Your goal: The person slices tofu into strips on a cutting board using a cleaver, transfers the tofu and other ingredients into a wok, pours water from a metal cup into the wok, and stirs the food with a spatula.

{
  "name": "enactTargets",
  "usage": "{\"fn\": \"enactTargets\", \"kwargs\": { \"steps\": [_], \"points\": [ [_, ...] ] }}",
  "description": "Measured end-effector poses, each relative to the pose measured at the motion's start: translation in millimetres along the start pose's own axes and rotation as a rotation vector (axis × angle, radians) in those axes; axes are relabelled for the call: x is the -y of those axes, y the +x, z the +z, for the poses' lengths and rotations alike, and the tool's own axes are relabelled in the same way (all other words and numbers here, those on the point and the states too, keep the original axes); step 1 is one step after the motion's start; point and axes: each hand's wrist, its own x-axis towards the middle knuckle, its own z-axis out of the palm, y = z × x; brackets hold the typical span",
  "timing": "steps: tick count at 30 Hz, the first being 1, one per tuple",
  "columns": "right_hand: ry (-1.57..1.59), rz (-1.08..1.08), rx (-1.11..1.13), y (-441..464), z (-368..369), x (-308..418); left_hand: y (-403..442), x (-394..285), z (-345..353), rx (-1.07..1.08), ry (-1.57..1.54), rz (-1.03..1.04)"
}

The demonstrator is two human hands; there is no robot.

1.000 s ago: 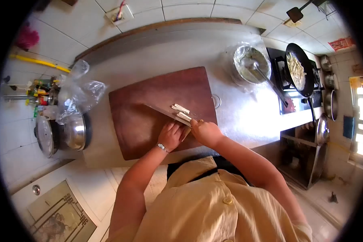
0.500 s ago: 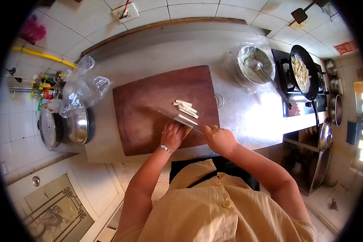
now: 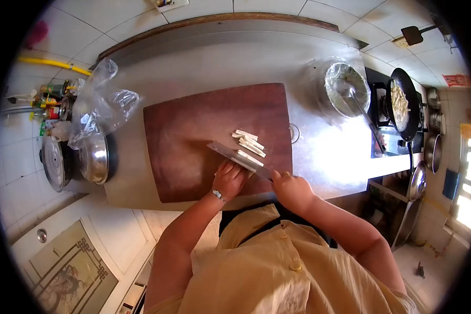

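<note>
My right hand (image 3: pixel 292 191) is wrapped round the handle of a knife (image 3: pixel 233 156), whose blade slants up to the left over a dark red cutting board (image 3: pixel 178 136). Against the near side of the blade, my left hand (image 3: pixel 230 179) has its fingers pressed together on a food piece that they mostly hide. One pale strip (image 3: pixel 250 158) lies along the far side of the blade. Just beyond it, several cut pale strips (image 3: pixel 250 142) rest on the board in a loose pile.
A bag-lined pot (image 3: pixel 346 90) with a ladle stands right of the board. Farther right, a black wok (image 3: pixel 404 102) holding pale strips is on the stove. Clear plastic bags (image 3: pixel 102 107), a metal bowl (image 3: pixel 94 159) and a lidded pot (image 3: pixel 54 162) are at the left.
The pile of strips beyond the knife has grown since the first frame, and another strip now lies against the blade. The view has shifted slightly. Both hands remain at the knife.
</note>
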Motion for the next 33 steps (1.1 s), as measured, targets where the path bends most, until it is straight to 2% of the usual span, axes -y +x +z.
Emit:
{"fn": "enactTargets", "kwargs": {
  "steps": [6, 8, 12, 15, 20, 22, 26, 28, 29, 31, 33],
  "points": [
    [0.055, -0.111, -0.167, 23, 17, -4, -1, -1, 1, 0.071, 0.109, 0.002],
    [0.029, -0.173, -0.217, 34, 22, 2, -1, -6, -1, 0.109, 0.101, -0.082],
    [0.149, -0.149, -0.282, 45, 23, -22, 1, -7, -6, 0.099, 0.055, -0.049],
    [0.083, -0.131, -0.208, 16, 3, -21, -1, -16, -4, 0.059, 0.091, -0.047],
    [0.114, -0.090, -0.166, -32, 11, -8, -3, -19, -2, -0.041, 0.121, -0.135],
    [0.109, -0.006, -0.115, -43, 6, -6, -4, -17, -1, -0.031, 0.112, -0.126],
    [0.068, -0.025, -0.064, -62, -20, -6, 0, -16, -5, -0.037, 0.092, -0.116],
    [0.035, 0.046, 0.164, -57, -31, -2, 1, -15, -6, -0.035, 0.073, -0.116],
    [0.033, 0.046, 0.176, -51, -23, -3, 1, -15, -7, -0.034, 0.059, -0.105],
    [0.040, 0.001, -0.039, -39, -5, -5, 1, -15, -8, -0.032, 0.053, -0.111],
    [0.018, -0.009, 0.003, -22, -3, -3, 0, -12, -4, -0.042, 0.053, -0.106]
  ]
}}
